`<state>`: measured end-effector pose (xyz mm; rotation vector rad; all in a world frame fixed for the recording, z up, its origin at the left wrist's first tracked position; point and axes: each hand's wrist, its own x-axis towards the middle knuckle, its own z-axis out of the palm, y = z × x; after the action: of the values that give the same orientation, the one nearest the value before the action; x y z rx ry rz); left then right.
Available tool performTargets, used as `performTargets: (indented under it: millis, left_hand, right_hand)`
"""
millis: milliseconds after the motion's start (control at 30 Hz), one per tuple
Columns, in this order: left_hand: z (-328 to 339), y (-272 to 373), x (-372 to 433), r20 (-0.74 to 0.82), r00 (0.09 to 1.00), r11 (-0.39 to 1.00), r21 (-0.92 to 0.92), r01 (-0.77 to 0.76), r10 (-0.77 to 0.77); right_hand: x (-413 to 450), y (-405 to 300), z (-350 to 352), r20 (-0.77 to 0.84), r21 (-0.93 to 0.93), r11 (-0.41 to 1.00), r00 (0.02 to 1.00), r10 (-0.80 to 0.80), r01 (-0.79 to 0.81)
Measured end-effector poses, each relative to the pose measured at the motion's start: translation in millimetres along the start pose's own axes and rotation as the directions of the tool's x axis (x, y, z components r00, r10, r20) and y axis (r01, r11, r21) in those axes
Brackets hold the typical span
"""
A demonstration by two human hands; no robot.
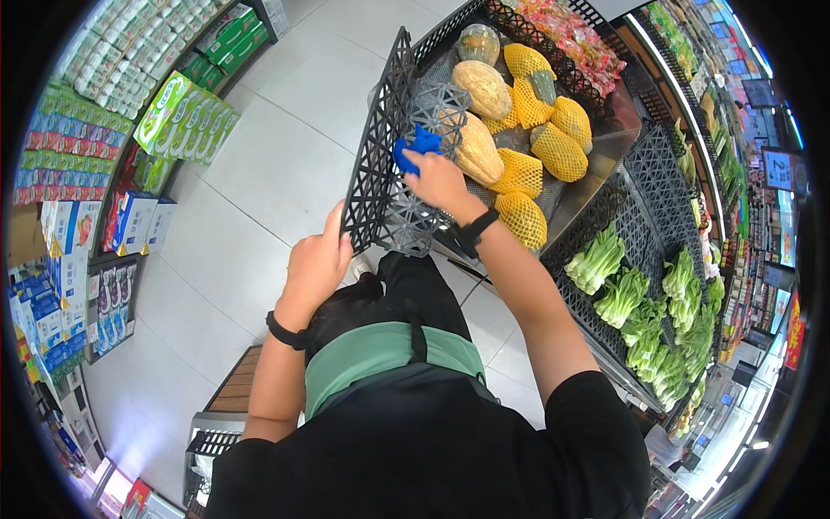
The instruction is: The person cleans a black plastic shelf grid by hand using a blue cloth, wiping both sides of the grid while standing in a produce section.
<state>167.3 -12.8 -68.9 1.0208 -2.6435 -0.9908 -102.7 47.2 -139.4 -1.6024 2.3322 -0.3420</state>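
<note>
A black plastic lattice panel (382,136) stands tilted at the left side of a produce display, its lower end gripped by my left hand (322,259). My right hand (436,181) presses a blue cloth (418,148) against grey openwork plastic (408,224) on the panel's inner side. Just right of the cloth lies a tan squash (476,150), with another tan squash (482,89) and a green pumpkin (478,44) beyond it. Several squashes in yellow foam nets (559,152) fill the rest of that bin.
Leafy greens (622,295) lie on black lattice trays (658,168) at the right. Red-wrapped produce (574,39) is behind the squashes. Shelves of boxed drinks (188,120) line the left across a tiled floor (285,149). A crate (211,442) stands behind me at the lower left.
</note>
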Motion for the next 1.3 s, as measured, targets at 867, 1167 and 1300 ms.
performTargets:
  millis: [867,1167,1300]
  left_hand:
    - [-6.3,21.6,4.3,0.001,0.999,0.990,0.139,-0.033,0.033]
    - [-2.9,10.3,-1.3,-0.037,0.999,0.997,0.071,-0.005,0.007]
    - [-1.5,9.2,-0.5,-0.054,0.998,0.998,0.057,-0.010,0.013]
  right_hand:
    - [-55.7,-38.6,26.9,0.102,0.024,0.999,0.994,0.033,-0.035]
    - [22.8,31.3,-77.0,-0.159,0.693,0.710,0.935,0.318,-0.124]
    - [105.7,79.1,-87.0,-0.274,0.368,0.901,0.898,0.343,-0.231]
